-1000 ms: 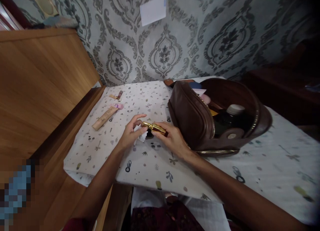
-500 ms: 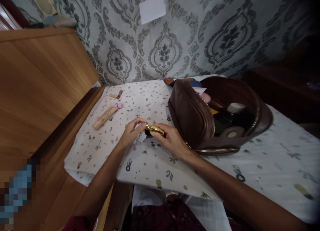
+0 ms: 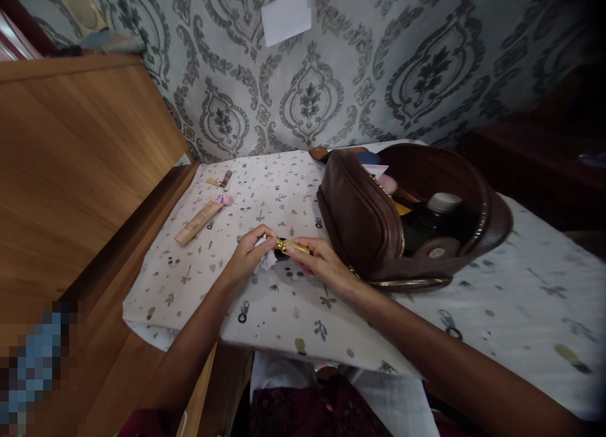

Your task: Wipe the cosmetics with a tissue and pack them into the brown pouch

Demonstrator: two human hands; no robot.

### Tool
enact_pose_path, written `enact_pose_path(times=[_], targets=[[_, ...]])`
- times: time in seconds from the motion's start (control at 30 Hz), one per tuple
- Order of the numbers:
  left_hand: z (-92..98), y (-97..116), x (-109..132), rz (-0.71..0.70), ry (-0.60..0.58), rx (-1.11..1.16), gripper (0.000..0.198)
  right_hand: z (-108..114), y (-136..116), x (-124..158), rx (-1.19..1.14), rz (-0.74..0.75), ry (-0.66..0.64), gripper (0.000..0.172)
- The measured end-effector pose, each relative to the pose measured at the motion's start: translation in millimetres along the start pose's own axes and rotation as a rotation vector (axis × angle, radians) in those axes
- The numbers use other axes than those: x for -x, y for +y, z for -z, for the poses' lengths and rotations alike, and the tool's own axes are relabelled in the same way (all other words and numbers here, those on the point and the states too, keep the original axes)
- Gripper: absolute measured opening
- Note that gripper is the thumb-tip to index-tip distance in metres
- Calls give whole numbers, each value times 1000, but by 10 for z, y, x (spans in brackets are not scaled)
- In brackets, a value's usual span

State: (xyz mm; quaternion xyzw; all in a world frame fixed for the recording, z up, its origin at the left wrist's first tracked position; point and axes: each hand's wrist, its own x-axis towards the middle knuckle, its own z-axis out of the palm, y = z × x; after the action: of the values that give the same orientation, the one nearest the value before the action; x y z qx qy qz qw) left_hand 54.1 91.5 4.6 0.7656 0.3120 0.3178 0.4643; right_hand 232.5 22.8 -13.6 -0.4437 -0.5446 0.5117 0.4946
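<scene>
A shiny gold cosmetic tube [image 3: 294, 245] is held just above the cloth between my two hands, lying nearly sideways. My right hand [image 3: 319, 260] grips its right part with thumb and fingers. Pinched in my left hand [image 3: 250, 251] is a crumpled white tissue [image 3: 267, 260], pressed to the tube's left end. The fingers partly hide that end, and a small dark patch beneath the tube is unclear. Right of my hands stands an unzipped brown leather bag [image 3: 360, 216] with a white-capped dark bottle [image 3: 444, 204] inside.
A beige squeeze tube [image 3: 199, 223] with a pink cap lies to the left on the patterned white cloth [image 3: 284, 311]. Small cosmetic items [image 3: 222, 180] lie behind it. A wooden cabinet [image 3: 85, 146] borders the left side, and the papered wall [image 3: 265, 102] rises behind.
My right thumb and fingers have shifted on the gold tube and now look straighter along it. My left hand keeps the tissue at the same end. The bag and other items stay put.
</scene>
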Motion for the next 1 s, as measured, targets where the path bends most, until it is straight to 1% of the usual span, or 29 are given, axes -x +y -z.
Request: enact_pose_path(times=[0.1,0.17,0.23,0.3,0.33,0.4,0.47,0.53,0.6,0.67,0.7,0.77,0.83,0.87,0.93,1.0], targets=[[-10,38,2,-9,32,-39,28,-14,48,-3,-47,-64,2,49],[-5,68,8,-1,69,-66,28,-23,57,1,-58,-55,-2,47],[12,74,14,3,99,-67,27,-22,26,3,25,27,-41,42],[32,48,13,16,131,-27,26,-14,-56,10,191,128,-17,32],[38,29,12,35,131,5,26,-10,-117,20,283,159,-4,29],[33,-4,16,79,142,106,29,-2,-274,57,424,169,3,28],[9,-14,28,120,156,241,36,9,-463,121,465,156,-7,29],[-22,-3,44,128,163,368,44,40,-668,203,372,159,-14,28],[-46,14,55,113,167,439,50,116,-877,286,210,173,8,28],[-55,21,59,118,183,461,51,264,-1077,349,96,192,65,34],[-55,18,59,136,194,462,51,372,-1167,366,89,211,113,35],[-48,1,55,185,211,457,50,651,-1314,367,177,251,246,33],[-40,-25,49,227,206,444,51,983,-1410,328,308,233,372,30],[-37,-37,47,242,195,435,51,1148,-1440,299,420,209,427,26],[-41,-52,45,258,167,421,51,1432,-1473,235,788,110,557,19],[-56,-50,47,266,149,420,50,1616,-1488,176,1114,-14,608,18]])
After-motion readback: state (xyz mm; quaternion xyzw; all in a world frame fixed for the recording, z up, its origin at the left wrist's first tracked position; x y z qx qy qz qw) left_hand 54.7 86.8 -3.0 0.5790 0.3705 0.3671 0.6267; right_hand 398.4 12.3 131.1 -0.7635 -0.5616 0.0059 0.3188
